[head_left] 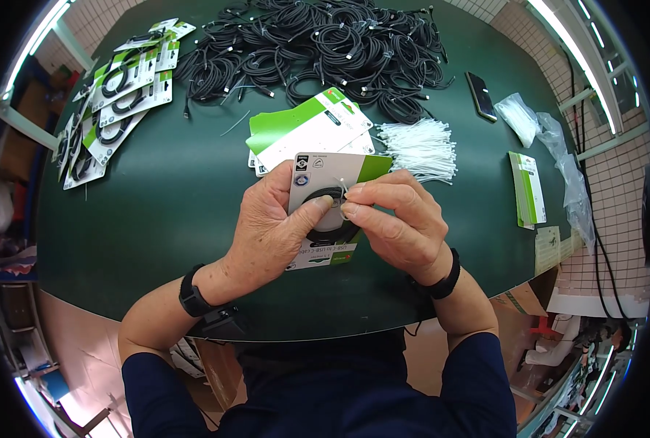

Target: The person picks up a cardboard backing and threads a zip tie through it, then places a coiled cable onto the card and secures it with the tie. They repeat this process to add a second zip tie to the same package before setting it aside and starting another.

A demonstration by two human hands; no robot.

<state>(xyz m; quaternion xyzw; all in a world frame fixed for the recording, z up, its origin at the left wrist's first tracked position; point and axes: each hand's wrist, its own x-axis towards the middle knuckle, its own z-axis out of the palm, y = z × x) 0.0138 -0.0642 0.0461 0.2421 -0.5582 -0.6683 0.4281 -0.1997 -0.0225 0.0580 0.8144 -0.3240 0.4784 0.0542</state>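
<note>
My left hand grips a white and green cardboard packaging card from its left side, thumb pressing a coiled black cable flat against it. A thin white cable tie stands up from the card beside the coil. Thumb and forefinger of my right hand are pinched on this tie. Just beyond the card lies a stack of similar flat cards, and a heap of loose white cable ties sits to its right.
A big pile of coiled black cables covers the far middle of the green table. Cards with cables attached are heaped at far left. Toward the right are a phone, bagged ties, clear plastic and more cards.
</note>
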